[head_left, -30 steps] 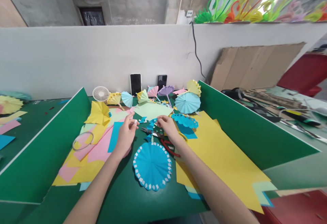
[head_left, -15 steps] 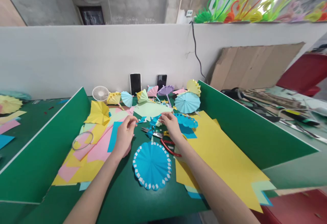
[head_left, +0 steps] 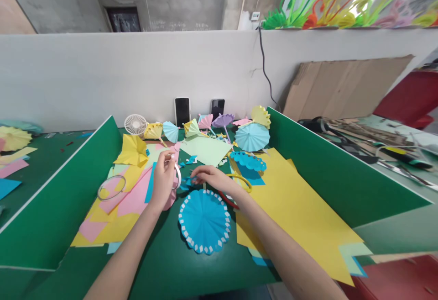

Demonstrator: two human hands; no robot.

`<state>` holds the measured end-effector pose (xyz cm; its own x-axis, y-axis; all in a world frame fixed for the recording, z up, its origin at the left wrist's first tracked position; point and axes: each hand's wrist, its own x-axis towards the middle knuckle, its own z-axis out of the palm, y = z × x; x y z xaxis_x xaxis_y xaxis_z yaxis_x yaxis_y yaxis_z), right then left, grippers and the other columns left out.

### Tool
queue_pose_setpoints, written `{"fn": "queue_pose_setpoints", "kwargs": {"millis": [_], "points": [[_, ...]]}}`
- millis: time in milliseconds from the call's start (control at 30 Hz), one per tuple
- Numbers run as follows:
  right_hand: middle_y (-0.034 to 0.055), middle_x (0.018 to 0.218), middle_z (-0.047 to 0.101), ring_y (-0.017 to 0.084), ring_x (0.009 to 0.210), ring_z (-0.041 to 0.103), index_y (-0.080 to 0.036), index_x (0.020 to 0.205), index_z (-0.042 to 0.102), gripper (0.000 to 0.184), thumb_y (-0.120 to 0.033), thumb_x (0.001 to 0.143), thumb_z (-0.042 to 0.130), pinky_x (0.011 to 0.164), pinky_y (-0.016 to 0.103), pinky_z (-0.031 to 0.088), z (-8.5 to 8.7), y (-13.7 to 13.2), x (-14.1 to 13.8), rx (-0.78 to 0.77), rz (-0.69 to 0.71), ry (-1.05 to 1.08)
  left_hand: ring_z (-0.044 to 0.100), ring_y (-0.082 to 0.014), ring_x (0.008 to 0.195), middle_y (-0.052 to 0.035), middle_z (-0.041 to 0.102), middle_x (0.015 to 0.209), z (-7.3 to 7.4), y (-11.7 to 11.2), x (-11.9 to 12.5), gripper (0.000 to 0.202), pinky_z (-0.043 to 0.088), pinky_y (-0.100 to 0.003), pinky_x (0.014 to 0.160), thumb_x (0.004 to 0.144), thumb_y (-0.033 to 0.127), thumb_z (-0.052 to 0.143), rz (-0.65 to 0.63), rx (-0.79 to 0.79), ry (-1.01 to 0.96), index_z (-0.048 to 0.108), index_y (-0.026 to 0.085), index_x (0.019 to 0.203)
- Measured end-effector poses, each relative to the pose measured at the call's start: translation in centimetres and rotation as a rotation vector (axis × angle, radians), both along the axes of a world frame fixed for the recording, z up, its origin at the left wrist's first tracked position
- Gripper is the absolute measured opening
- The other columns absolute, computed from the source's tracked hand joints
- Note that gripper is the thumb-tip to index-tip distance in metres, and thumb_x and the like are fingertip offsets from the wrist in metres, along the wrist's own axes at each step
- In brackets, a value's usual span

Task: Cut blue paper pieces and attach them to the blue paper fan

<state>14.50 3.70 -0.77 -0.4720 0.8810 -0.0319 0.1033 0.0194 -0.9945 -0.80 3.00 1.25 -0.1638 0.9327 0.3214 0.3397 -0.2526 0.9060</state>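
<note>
My left hand [head_left: 164, 179] is closed round a small white roll of tape [head_left: 177, 175], held upright above the green table. My right hand [head_left: 209, 176] reaches left with its fingers pinched on a small blue paper scrap [head_left: 186, 182] next to the roll. Just below both hands lies a round pleated blue paper disc [head_left: 204, 220] with a white-checked rim. Yellow scissor handles [head_left: 241, 179] and red handles [head_left: 228, 199] show beside my right wrist.
Sheets of yellow [head_left: 301, 213], pink [head_left: 132, 197] and light green [head_left: 205, 149] paper cover the table between two green side panels [head_left: 61, 199]. Small paper umbrellas [head_left: 252, 136], a white mini fan [head_left: 135, 124] and two phones [head_left: 182, 112] stand at the back. A clear tape ring [head_left: 111, 187] lies at left.
My right hand has come down and leftward from the blue scraps toward my left hand. My left hand has turned, and the white tape roll now shows in it.
</note>
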Motion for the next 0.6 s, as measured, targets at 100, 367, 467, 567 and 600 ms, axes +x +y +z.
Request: {"fn": "queue_pose_setpoints", "kwargs": {"millis": [100,367,467,567,600], "points": [[0.0002,0.072,0.06,0.011,0.064,0.054,-0.017,0.068,0.057,0.025,-0.006,0.06,0.037,0.067,0.026,0.042,-0.52,0.25,-0.33,0.116,-0.087,-0.076,0.05,-0.0089,0.065,-0.0001,0.049,0.083,-0.04,0.03,-0.07,0.022,0.04,-0.018,0.056,0.073,0.021,0.043,0.028,-0.021,-0.049,0.046,0.022,0.095],[-0.0039,0.061,0.054,0.01,0.061,0.055,-0.018,0.062,0.051,0.009,-0.012,0.061,0.044,0.064,0.025,0.043,-0.6,0.22,-0.66,0.03,-0.234,0.156,0.053,-0.0088,0.065,-0.0006,0.048,0.084,0.23,-0.46,0.52,0.021,0.039,-0.016,0.046,0.071,0.019,0.042,-0.039,-0.051,-0.079,0.045,0.022,0.092],[-0.0011,0.066,0.058,0.01,0.064,0.056,-0.017,0.063,0.056,0.016,-0.015,0.064,0.04,0.068,0.026,0.044,-0.23,-0.03,-0.75,-0.076,-0.27,0.209,0.054,-0.0092,0.064,-0.0006,0.047,0.082,0.25,-0.61,0.56,0.023,0.037,-0.015,0.04,0.072,0.02,0.041,-0.079,-0.094,-0.074,0.046,0.023,0.094],[0.0003,0.07,0.059,0.011,0.066,0.057,-0.017,0.064,0.058,0.018,-0.018,0.066,0.04,0.073,0.027,0.044,0.03,-0.25,-0.87,-0.138,-0.273,0.286,0.049,-0.0072,0.057,0.0004,0.046,0.076,0.17,-0.59,0.49,0.023,0.036,-0.014,0.04,0.074,0.02,0.04,-0.088,-0.072,-0.049,0.047,0.022,0.095],[0.0006,0.073,0.06,0.01,0.067,0.058,-0.017,0.065,0.058,0.017,-0.018,0.066,0.041,0.075,0.028,0.043,0.05,-0.29,-0.92,-0.148,-0.275,0.307,0.048,-0.0066,0.055,0.0008,0.046,0.074,0.13,-0.55,0.47,0.022,0.036,-0.014,0.04,0.074,0.02,0.04,-0.088,-0.058,-0.042,0.048,0.022,0.095]]}}
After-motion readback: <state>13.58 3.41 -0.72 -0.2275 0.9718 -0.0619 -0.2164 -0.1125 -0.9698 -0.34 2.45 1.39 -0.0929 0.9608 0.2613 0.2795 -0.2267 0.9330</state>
